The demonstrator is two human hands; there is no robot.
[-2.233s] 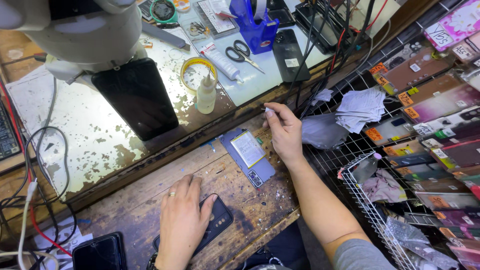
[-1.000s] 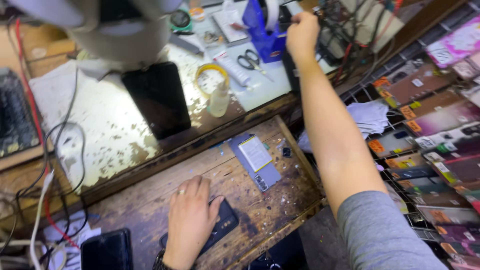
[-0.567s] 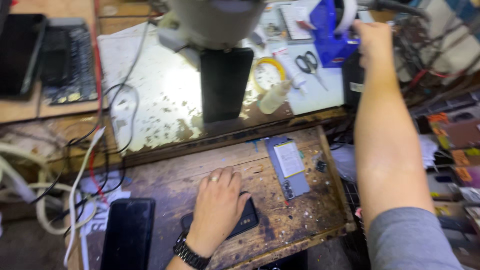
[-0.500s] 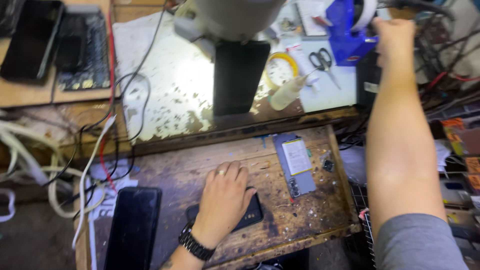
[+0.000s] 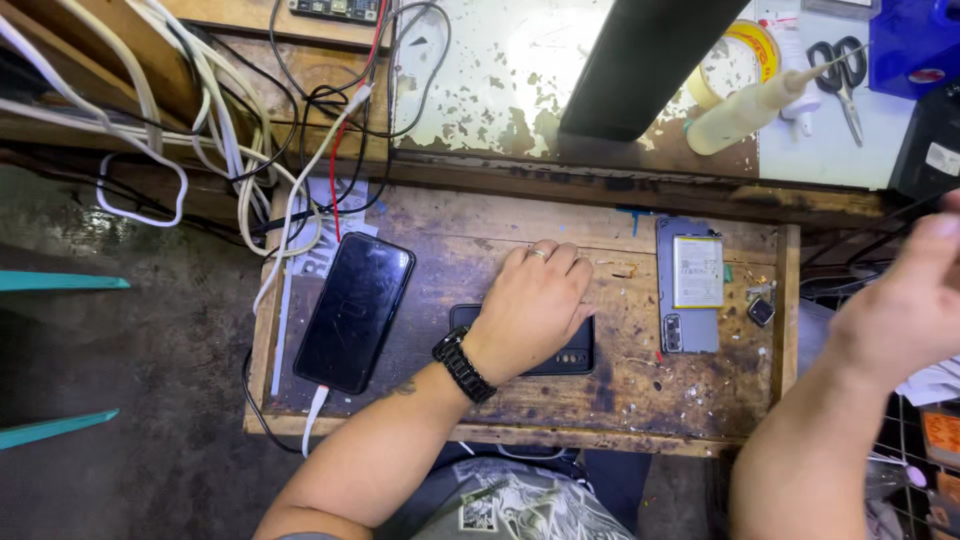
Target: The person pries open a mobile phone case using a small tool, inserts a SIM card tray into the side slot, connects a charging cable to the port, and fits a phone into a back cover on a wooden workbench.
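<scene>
— What do the fingers show?
— The left hand (image 5: 535, 310) lies flat, fingers spread, on a black phone (image 5: 560, 345) mid-tray, gripping nothing. The right hand (image 5: 905, 300) is blurred — cannot tell.
— Around it?
— An opened phone (image 5: 688, 285) lies near the wooden tray (image 5: 620, 410)'s right edge; a charging phone (image 5: 355, 310) near its left edge.

Your dark phone (image 5: 575, 352) lies flat on the worn wooden tray (image 5: 620, 395). Your left hand (image 5: 535, 305) mostly covers it.

The worn wooden pull-out shelf (image 5: 620, 385) carries a black phone (image 5: 575, 355) under the left hand (image 5: 535, 310), an opened grey phone (image 5: 688, 285) between both hands, and a charging black phone (image 5: 355, 310) beyond the left wrist.
</scene>
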